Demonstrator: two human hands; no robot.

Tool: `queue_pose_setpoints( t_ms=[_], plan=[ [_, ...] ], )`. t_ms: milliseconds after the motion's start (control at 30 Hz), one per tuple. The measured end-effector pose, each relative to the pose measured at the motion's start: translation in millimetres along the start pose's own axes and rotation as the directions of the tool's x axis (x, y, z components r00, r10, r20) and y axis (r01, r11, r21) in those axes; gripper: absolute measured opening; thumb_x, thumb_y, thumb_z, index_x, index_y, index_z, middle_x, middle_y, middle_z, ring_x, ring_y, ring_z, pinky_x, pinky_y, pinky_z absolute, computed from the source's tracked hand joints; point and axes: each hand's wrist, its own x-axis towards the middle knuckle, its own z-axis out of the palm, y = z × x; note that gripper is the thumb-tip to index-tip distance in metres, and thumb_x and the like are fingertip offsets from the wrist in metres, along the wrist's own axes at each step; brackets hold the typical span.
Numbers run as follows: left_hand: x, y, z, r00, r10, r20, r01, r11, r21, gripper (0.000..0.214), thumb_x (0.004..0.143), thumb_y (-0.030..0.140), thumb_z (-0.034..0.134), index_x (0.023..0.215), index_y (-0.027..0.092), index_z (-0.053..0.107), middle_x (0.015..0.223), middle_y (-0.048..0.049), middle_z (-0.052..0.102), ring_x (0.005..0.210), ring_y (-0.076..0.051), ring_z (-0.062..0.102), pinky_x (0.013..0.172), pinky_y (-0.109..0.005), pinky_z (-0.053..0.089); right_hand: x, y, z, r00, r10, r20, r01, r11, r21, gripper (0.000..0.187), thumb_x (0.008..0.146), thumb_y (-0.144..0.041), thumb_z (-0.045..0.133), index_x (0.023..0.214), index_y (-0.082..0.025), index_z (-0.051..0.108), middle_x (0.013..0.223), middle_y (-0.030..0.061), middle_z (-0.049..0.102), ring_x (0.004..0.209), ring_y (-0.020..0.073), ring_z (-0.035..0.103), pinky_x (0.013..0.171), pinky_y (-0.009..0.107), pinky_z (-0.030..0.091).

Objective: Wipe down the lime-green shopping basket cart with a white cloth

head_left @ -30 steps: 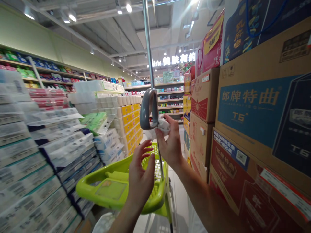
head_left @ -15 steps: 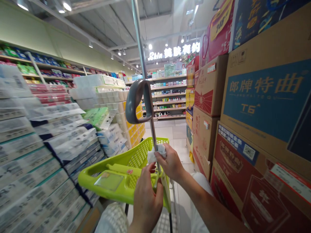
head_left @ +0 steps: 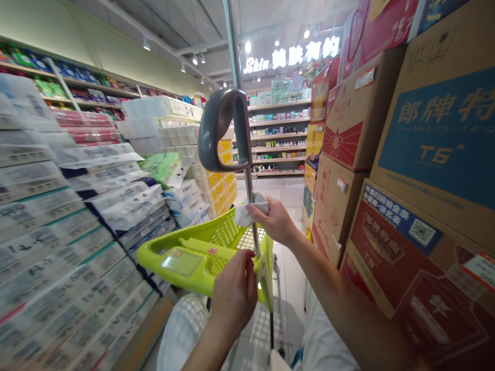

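Observation:
A metal pole point(head_left: 254, 234) rises through the middle of the view, with a dark grey loop handle point(head_left: 203, 134) fixed on it. Partway down, my right hand point(head_left: 276, 219) pinches a white wipe point(head_left: 243, 215) wrapped against the pole. My left hand point(head_left: 235, 288) is lower, its fingers curled closed around the pole's bottom end at the cart; part of the grip is hidden behind the hand. Just beyond both hands stands a lime-green shopping cart point(head_left: 154, 253) with a perforated basket and a clear panel near its handle.
Stacked tissue packs point(head_left: 50, 232) line the left side, with a green pack point(head_left: 164, 167) on them. Cardboard cartons point(head_left: 436, 149) are piled high on the right. Between them runs a tiled aisle point(head_left: 288, 288) toward product shelves point(head_left: 278, 121) under a lit sign.
My right hand has moved a little up the pole with the wipe, relative to the cart. My left fingers have closed in more at the pole's base. The view has tilted down and shifted.

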Motion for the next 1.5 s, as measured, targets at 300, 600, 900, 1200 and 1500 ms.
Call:
queue_pose_setpoints(
  t_ms=[300, 600, 900, 1200, 1500],
  plan=[
    [0.0, -43.0, -20.2, 0.988, 0.033, -0.15, -0.011, 0.989, 0.149, 0.017, 0.089, 0.023, 0.039, 0.086, 0.022, 0.056, 0.074, -0.0009, 0.069, 0.064, -0.017, 0.066, 0.06, -0.027, 0.047, -41.2, 49.5, 31.2, 0.995, 0.075, 0.065, -0.051, 0.949, -0.31, 0.018, 0.084, -0.032, 0.061, 0.074, -0.02, 0.05, 0.073, -0.0028, 0.051, 0.067, 0.0132, 0.048, 0.064, 0.024, 0.041],
    [4.8, -74.4, -42.3, 0.979, -0.188, -0.085, 0.196, 0.975, 0.103, 0.019, 0.085, 0.027, 0.039, 0.085, 0.022, 0.057, 0.06, 0.0032, 0.062, 0.055, -0.015, 0.061, 0.055, -0.025, 0.043, -70.1, 88.2, 62.3, 0.995, -0.007, 0.104, 0.063, 0.832, -0.551, 0.017, 0.091, -0.035, 0.059, 0.083, -0.019, 0.06, 0.088, 0.0039, 0.058, 0.086, 0.02, 0.053, 0.082, 0.034, 0.042],
    [15.0, -81.4, -56.6, 0.954, -0.293, 0.057, 0.281, 0.946, 0.164, 0.027, 0.085, 0.033, 0.038, 0.088, 0.023, 0.063, 0.058, 0.0036, 0.061, 0.053, -0.016, 0.057, 0.054, -0.025, 0.039, -69.5, 130.0, 29.5, 0.974, 0.035, -0.224, -0.179, 0.726, -0.664, 0.015, 0.087, -0.023, 0.057, 0.082, -0.014, 0.068, 0.104, 0.0152, 0.062, 0.101, 0.0279, 0.056, 0.094, 0.044, 0.045],
    [19.2, -93.5, -73.3, 0.915, -0.323, 0.242, 0.316, 0.946, 0.068, 0.04, 0.085, 0.045, 0.041, 0.108, 0.019, 0.061, 0.073, 0.0001, 0.07, 0.067, -0.019, 0.066, 0.062, -0.028, 0.049, -101.5, 90.4, 83.0, 0.991, -0.055, 0.123, 0.112, 0.842, -0.527, 0.04, 0.095, -0.023, 0.044, 0.135, -0.022, 0.049, 0.13, 0.0081, 0.06, 0.123, 0.0215, 0.052, 0.117, 0.049, 0.018],
    [31.3, -89.5, -82.5, 0.955, -0.175, 0.238, 0.18, 0.984, 0.0, 0.029, 0.071, 0.047, 0.061, 0.082, 0.022, 0.066, 0.118, -0.0061, 0.07, 0.11, -0.025, 0.064, 0.102, -0.039, 0.048, -92.2, 100.3, 95.5, 0.999, 0.002, -0.039, -0.024, 0.829, -0.559, 0.037, 0.094, -0.023, 0.045, 0.13, -0.02, 0.057, 0.113, 0.0114, 0.064, 0.108, 0.0243, 0.056, 0.103, 0.045, 0.039]
  ],
)
